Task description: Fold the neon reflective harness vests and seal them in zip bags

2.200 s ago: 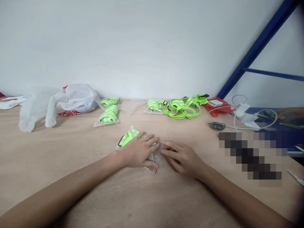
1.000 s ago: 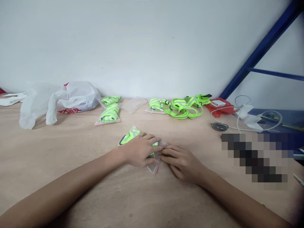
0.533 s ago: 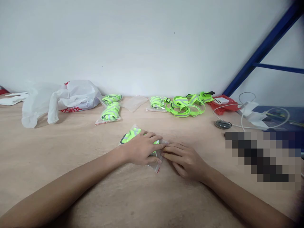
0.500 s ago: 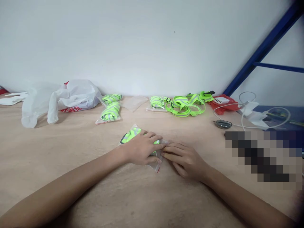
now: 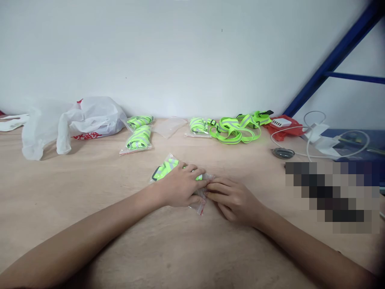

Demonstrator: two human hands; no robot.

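Observation:
A clear zip-lock bag [image 5: 197, 208] with a red line along its closure lies on the table, holding a folded neon-yellow reflective strap [image 5: 165, 169]. My left hand [image 5: 182, 185] rests across the bag and presses it down, with its thumb and fingertips gripping near the closure edge. That palm covers much of the strap. At the right end of the same edge, my right hand [image 5: 236, 198] pinches the plastic between thumb and fingers. Its fingertips almost meet those of my left hand. Whether the closure is sealed there cannot be seen.
Behind lie bagged straps [image 5: 138, 137], a flat clear bag [image 5: 170, 127], another bagged strap [image 5: 198, 125] and loose reflective straps [image 5: 234, 130]. A white plastic bag [image 5: 100, 118] stands left. To the right are a computer mouse [image 5: 282, 153], white cables and a red bag [image 5: 287, 130].
The view has shifted slightly, so the background sits a little higher. Both hands keep nearly the same hold on the bag, with only a slight movement of the fingers.

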